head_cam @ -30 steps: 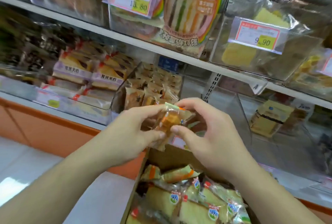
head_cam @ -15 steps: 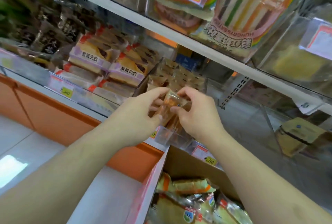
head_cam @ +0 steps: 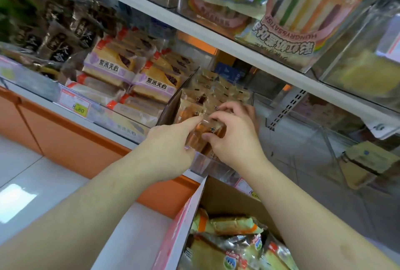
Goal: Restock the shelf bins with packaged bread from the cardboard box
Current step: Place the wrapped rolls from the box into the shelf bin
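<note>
Here, in the head view, both hands were over the front of the clear shelf bin [head_cam: 195,162]. The right hand [head_cam: 234,137] pinched a small wrapped bread packet [head_cam: 208,127] between curled fingers and thumb, low among packets already stacked there. The left hand [head_cam: 171,144] steadied it, forefinger extended onto the wrapper. Below, the cardboard box [head_cam: 225,196] held more packaged bread. Done well, the packet probably needed seating upright, label forward, level with its neighbours, without crushing it.
</note>
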{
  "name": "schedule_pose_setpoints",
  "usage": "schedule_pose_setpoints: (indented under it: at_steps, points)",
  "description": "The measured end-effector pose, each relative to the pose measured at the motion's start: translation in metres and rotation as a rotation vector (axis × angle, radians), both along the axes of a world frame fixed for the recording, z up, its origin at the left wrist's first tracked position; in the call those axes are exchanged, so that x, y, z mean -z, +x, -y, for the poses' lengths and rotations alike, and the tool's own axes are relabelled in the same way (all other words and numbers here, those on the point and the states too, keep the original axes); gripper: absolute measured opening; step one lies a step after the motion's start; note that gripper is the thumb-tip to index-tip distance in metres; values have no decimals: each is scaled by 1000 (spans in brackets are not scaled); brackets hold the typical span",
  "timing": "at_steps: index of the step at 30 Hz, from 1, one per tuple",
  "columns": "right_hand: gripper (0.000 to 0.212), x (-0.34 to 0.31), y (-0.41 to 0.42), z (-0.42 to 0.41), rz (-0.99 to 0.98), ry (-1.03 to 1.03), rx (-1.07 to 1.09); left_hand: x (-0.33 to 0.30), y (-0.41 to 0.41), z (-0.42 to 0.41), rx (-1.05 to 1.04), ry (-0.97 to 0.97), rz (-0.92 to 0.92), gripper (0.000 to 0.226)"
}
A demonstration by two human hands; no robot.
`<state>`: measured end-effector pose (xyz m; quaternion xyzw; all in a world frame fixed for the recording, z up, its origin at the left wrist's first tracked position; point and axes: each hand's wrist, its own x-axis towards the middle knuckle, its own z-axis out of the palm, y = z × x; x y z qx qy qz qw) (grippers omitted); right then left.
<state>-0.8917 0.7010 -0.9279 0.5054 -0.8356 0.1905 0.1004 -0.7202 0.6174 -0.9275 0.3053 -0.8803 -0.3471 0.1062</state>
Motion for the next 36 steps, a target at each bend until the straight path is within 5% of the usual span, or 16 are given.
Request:
schedule_pose_setpoints:
  at_steps: [8,19,30,36]
  points:
    - [53,-13,7,-26,100,-9,-18,-10,9,-5,-25,-12,-24,73]
    - [31,-20,14,-172,175,-72,-47,-28,20,-49,71,-161,-159,56]
    - [55,70,12,-220,283,290,96,-23,8,-117,274,-184,16,49]
    - [26,88,9,-214,302,259,165,-17,2,-126,278,-205,65,46]
